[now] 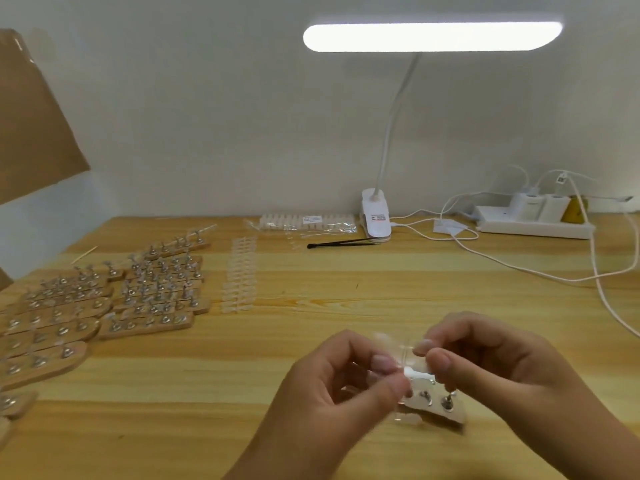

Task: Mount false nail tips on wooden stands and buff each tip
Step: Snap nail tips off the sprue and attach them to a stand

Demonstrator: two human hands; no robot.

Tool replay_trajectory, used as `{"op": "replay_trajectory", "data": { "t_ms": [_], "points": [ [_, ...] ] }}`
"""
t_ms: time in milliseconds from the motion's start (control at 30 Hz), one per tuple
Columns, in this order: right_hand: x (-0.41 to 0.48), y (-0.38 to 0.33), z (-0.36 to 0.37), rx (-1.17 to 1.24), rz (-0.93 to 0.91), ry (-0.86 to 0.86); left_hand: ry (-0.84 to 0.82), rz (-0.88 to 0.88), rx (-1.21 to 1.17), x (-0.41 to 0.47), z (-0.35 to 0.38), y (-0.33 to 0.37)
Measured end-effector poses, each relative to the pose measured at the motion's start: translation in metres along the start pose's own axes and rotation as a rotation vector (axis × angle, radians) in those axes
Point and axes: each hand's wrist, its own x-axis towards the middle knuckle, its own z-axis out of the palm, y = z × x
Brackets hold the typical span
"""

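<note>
Holding a clear strip of nail tips (401,346) up over the near middle of the table (346,296), just above a wooden stand (438,408). Catching the strip only as a blur, but seemingly with its thin spine running away from the body and the tips branching off to left and right. Nipping its left side between thumb and forefinger of the left hand (332,386), palm turned inward, curling the other fingers loosely underneath. Pinching the right side between thumb and forefinger of the right hand (485,362), bending the remaining fingers in behind, wrist coming in from the lower right. Leaving the wooden stand flat on the table, long axis running left to right and dipping slightly toward the right, metal pegs pointing up, left end tucked behind the left thumb. Spotting, well off to the left, many more stands (156,292) packed in rows, with another tip strip (239,275) lying beside them, long axis pointing away. Farther back, taking in a clip lamp (375,216), a bagged pack of tips (308,223) and a power strip (533,223).
</note>
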Motion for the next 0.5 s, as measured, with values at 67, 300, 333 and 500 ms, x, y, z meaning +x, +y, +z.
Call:
{"op": "replay_trajectory", "data": {
  "t_ms": [67, 300, 333, 500],
  "points": [
    [0.001, -0.003, -0.003, 0.023, -0.011, -0.084, 0.006, 0.159, 0.293, 0.000, 0.003, -0.003],
    [0.002, -0.002, -0.013, -0.309, -0.142, -0.322, -0.144, 0.395, 0.772, -0.007, 0.014, -0.014],
    [0.002, 0.002, -0.012, -0.394, -0.158, -0.306, -0.156, 0.381, 0.752, -0.013, 0.013, -0.018],
    [-0.003, 0.012, -0.011, -0.728, -0.320, -0.187, -0.243, -0.039, 0.262, -0.004, 0.014, -0.010]
  ]
}}
